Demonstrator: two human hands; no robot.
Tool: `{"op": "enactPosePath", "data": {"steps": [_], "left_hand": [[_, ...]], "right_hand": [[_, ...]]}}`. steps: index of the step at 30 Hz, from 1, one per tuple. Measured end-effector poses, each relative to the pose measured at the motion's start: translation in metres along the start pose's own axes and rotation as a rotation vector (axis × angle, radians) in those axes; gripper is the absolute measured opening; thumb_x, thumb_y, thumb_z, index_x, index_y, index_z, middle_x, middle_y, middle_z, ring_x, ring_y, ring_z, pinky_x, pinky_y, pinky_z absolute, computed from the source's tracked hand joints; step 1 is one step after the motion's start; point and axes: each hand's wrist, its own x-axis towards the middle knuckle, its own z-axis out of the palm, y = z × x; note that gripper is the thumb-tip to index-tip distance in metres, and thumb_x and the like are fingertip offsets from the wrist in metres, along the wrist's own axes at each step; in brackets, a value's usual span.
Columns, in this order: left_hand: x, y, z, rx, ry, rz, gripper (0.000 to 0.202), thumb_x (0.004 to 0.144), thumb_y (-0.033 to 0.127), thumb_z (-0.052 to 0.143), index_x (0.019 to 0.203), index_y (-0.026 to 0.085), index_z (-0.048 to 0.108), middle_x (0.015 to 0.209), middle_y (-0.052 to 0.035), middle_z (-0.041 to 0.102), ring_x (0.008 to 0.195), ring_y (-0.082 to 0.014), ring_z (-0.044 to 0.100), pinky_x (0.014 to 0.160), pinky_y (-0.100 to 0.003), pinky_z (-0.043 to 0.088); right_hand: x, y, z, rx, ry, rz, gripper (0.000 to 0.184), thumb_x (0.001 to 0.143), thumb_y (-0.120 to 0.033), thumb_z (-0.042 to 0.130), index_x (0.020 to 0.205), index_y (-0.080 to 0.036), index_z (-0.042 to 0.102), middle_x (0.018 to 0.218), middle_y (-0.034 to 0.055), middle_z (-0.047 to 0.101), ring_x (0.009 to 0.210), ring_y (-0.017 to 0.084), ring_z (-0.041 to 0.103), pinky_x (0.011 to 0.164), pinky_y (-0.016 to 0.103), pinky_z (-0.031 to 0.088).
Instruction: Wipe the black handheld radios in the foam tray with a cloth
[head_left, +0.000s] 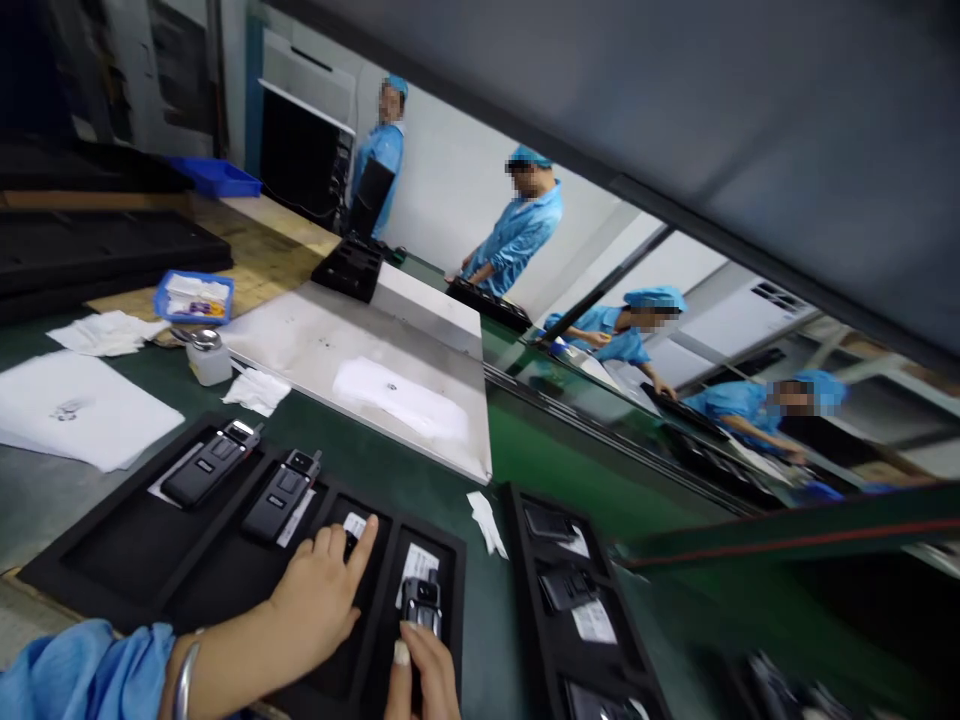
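A black foam tray (150,545) with long compartments lies before me. Two two-way radios with stub antennas rest in its left part: one radio (212,465) at the far left, another radio (279,497) beside it, each over a white paper slip. My left hand (319,590) lies over the third compartment, index finger stretched out apart from the others. A white label (354,524) and a bit of something dark show near its fingertips; the rest is hidden. In the rightmost compartment, my right hand (427,670) has its fingers closed about the lower end of a radio (422,602).
A second black tray (517,560) with several devices stands to the right. Behind are a white board (300,335), a pump bottle (210,358), a blue box (193,297) and white cloths (82,405). Several people in blue work across the line; a dark panel hangs overhead.
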Motion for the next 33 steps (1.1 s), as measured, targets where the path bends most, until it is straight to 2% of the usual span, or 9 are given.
{"op": "enactPosePath", "data": {"steps": [4, 9, 11, 14, 19, 22, 25, 30, 33], "left_hand": [[0.002, -0.005, 0.003, -0.091, 0.024, 0.058, 0.092, 0.078, 0.015, 0.062, 0.159, 0.018, 0.02, 0.11, -0.0169, 0.06, 0.1, -0.032, 0.058, 0.085, -0.042, 0.05], [0.025, -0.019, 0.001, -0.262, 0.246, 0.073, 0.093, 0.088, 0.033, 0.059, 0.16, 0.012, 0.002, 0.117, -0.0163, 0.058, 0.108, -0.0319, 0.058, 0.087, -0.04, 0.053], [0.039, -0.022, -0.004, -0.256, 0.315, 0.063, 0.093, 0.09, 0.037, 0.059, 0.159, 0.01, 0.003, 0.122, -0.0179, 0.057, 0.112, -0.0333, 0.057, 0.09, -0.042, 0.052], [0.05, -0.023, -0.007, -0.2, 0.292, 0.06, 0.088, 0.09, 0.036, 0.06, 0.159, 0.01, 0.012, 0.129, -0.0215, 0.055, 0.116, -0.0359, 0.056, 0.089, -0.044, 0.054], [0.016, -0.043, 0.008, -0.286, 0.343, 0.258, 0.058, 0.093, 0.031, 0.056, 0.148, 0.019, 0.044, 0.144, -0.0165, 0.051, 0.129, -0.0325, 0.051, 0.105, -0.048, 0.048], [-0.02, -0.068, 0.022, -0.353, 0.328, 0.419, 0.038, 0.096, 0.025, 0.053, 0.132, 0.026, 0.061, 0.132, -0.0086, 0.063, 0.121, -0.025, 0.059, 0.104, -0.041, 0.052], [-0.046, -0.091, 0.031, -0.382, 0.319, 0.51, 0.035, 0.095, 0.015, 0.051, 0.124, 0.027, 0.067, 0.119, -0.0056, 0.07, 0.115, -0.0203, 0.063, 0.102, -0.034, 0.053], [-0.053, -0.099, 0.025, -0.465, 0.324, 0.486, 0.032, 0.095, 0.012, 0.049, 0.12, 0.022, 0.067, 0.112, -0.007, 0.071, 0.11, -0.02, 0.064, 0.098, -0.032, 0.056], [-0.048, -0.096, 0.019, -0.508, 0.321, 0.491, 0.029, 0.096, 0.012, 0.047, 0.114, 0.02, 0.068, 0.108, -0.007, 0.071, 0.104, -0.0197, 0.064, 0.092, -0.03, 0.058]], "right_hand": [[0.005, -0.013, -0.014, -0.019, -0.001, -0.009, 0.019, 0.096, -0.018, 0.056, 0.107, -0.017, 0.072, 0.102, 0.0103, 0.07, 0.096, 0.021, 0.068, 0.082, 0.033, 0.056], [0.009, -0.013, -0.027, -0.198, -0.028, 0.111, 0.026, 0.098, -0.024, 0.053, 0.12, -0.017, 0.065, 0.116, 0.0139, 0.064, 0.11, 0.023, 0.063, 0.092, 0.038, 0.054], [0.009, -0.011, -0.025, -0.284, -0.087, 0.136, 0.034, 0.098, -0.028, 0.053, 0.129, -0.016, 0.059, 0.125, 0.0172, 0.059, 0.117, 0.026, 0.06, 0.095, 0.042, 0.052], [0.011, -0.011, -0.016, -0.424, -0.185, 0.111, 0.047, 0.095, -0.032, 0.054, 0.139, -0.015, 0.051, 0.136, 0.0213, 0.052, 0.126, 0.032, 0.053, 0.098, 0.049, 0.05], [0.023, -0.013, 0.0, -0.532, -0.305, 0.1, 0.065, 0.088, -0.024, 0.055, 0.151, -0.015, 0.038, 0.15, 0.0238, 0.039, 0.127, 0.039, 0.05, 0.095, 0.053, 0.05], [0.031, -0.008, 0.007, -0.563, -0.356, 0.106, 0.069, 0.086, -0.022, 0.053, 0.152, -0.014, 0.036, 0.152, 0.025, 0.037, 0.123, 0.041, 0.053, 0.089, 0.052, 0.051], [0.037, -0.002, 0.007, -0.535, -0.378, 0.1, 0.066, 0.086, -0.024, 0.054, 0.15, -0.014, 0.04, 0.148, 0.0237, 0.042, 0.124, 0.041, 0.052, 0.092, 0.051, 0.05], [0.063, -0.003, 0.003, -0.423, -0.271, 0.132, 0.066, 0.09, -0.037, 0.056, 0.15, -0.014, 0.039, 0.143, 0.0214, 0.048, 0.13, 0.037, 0.049, 0.103, 0.051, 0.043], [0.083, -0.004, 0.017, -0.423, -0.233, 0.136, 0.066, 0.091, -0.043, 0.055, 0.148, -0.012, 0.041, 0.142, 0.0224, 0.048, 0.13, 0.036, 0.048, 0.104, 0.051, 0.042]]}}
